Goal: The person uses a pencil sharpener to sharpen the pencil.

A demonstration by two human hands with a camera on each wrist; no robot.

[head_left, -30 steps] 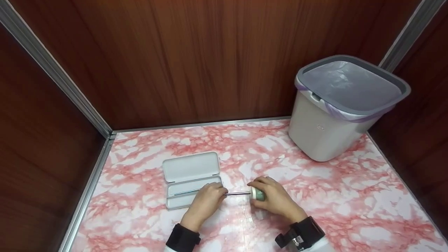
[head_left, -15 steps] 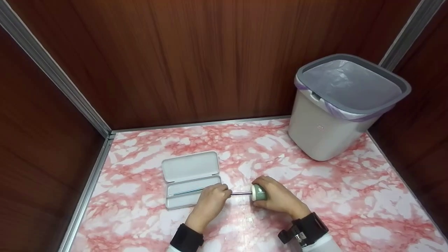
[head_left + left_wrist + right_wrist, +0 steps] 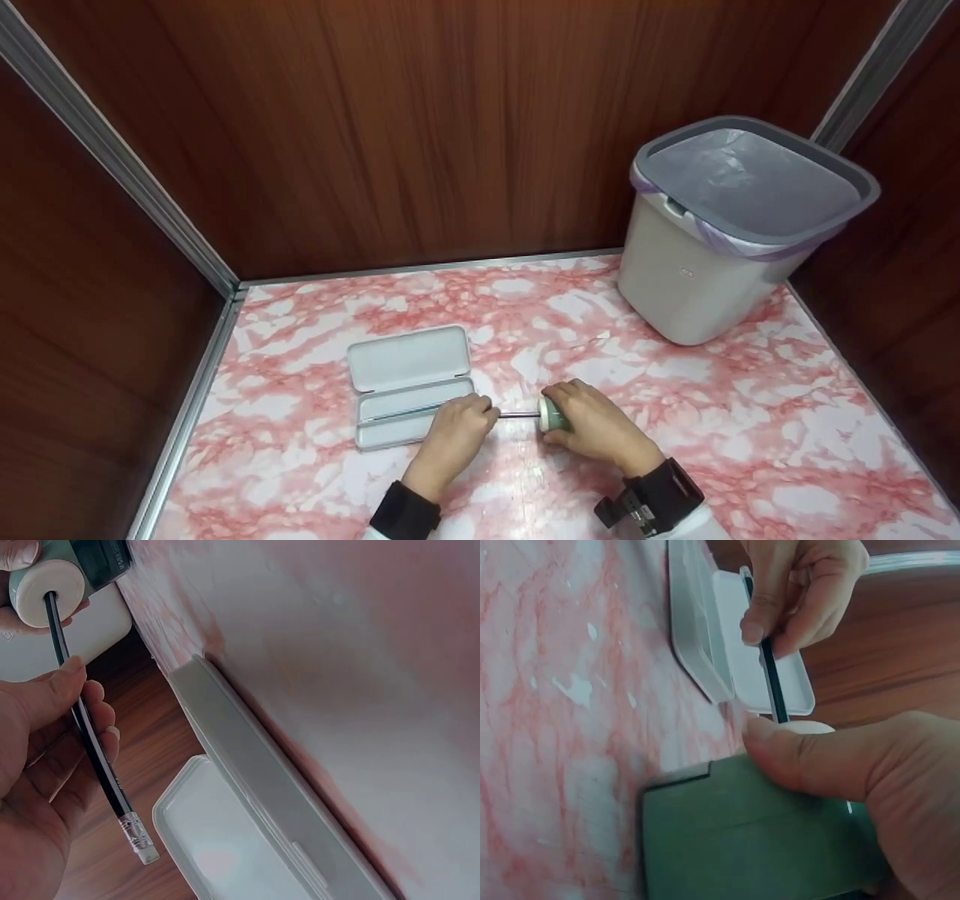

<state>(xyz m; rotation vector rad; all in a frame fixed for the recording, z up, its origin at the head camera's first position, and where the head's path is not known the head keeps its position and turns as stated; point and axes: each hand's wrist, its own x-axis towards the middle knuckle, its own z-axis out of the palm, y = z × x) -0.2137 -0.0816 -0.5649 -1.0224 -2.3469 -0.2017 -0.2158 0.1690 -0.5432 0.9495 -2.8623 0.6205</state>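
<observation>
A black-striped pencil [image 3: 91, 742] with a white eraser in a silver ferrule is pinched between the thumb and fingers of my left hand [image 3: 459, 424]. Its other end sits in the hole of a green pencil sharpener [image 3: 750, 840] with a round cream face, so the tip is hidden. My right hand [image 3: 596, 429] grips the sharpener from the right, thumb across its side in the right wrist view. Just left of my left hand lies an open pale grey pencil case [image 3: 409, 360], lid folded back. In its tray is a thin bluish stick [image 3: 401, 412].
At the back right stands a grey bin [image 3: 675, 300] with a plastic liner under its dark rim. Brown wood-look panels [image 3: 450, 135] enclose the red-and-white marbled table [image 3: 300, 480] at the back and sides.
Both hands have shifted slightly right with the pencil and sharpener, mostly in the first half second. My right hand's fingers have shifted a little around the sharpener. The pencil case stays put.
</observation>
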